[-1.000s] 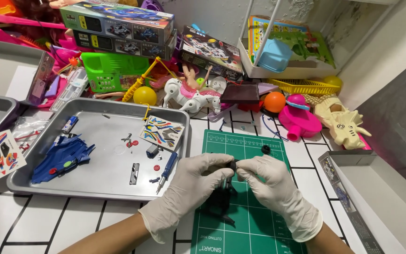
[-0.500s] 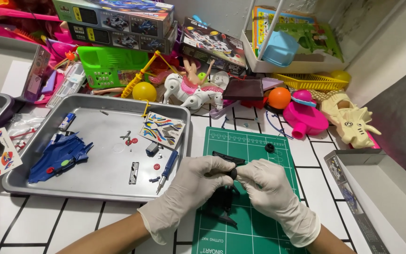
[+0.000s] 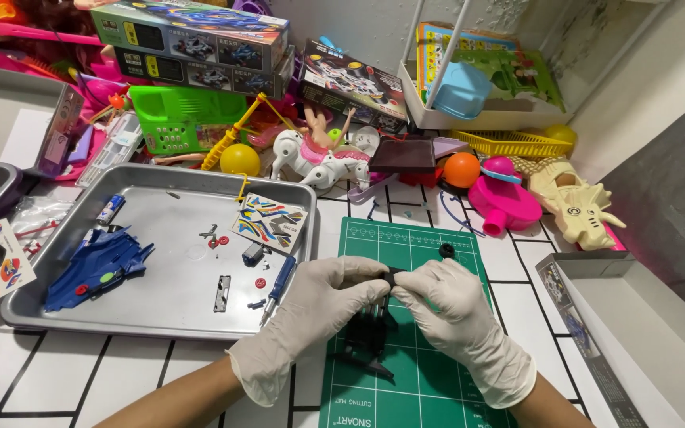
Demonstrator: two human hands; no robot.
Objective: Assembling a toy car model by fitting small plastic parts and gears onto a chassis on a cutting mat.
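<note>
i'm seeing both gloved hands meeting over the green cutting mat (image 3: 430, 372) on the desk, the left hand (image 3: 323, 305) and right hand (image 3: 453, 305) each pinching closed on a small black chassis (image 3: 370, 333). a loose black wheel (image 3: 446, 250) is lying just beyond them, and the metal tray (image 3: 160, 313) is sitting to the left.

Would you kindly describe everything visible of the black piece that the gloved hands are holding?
The black piece looks like matte plastic, a flat frame with several struts and a pointed lower end. It hangs tilted over the green cutting mat, its top pinched between the left hand and the right hand, both in white gloves. Its upper part is hidden by fingers.
</note>
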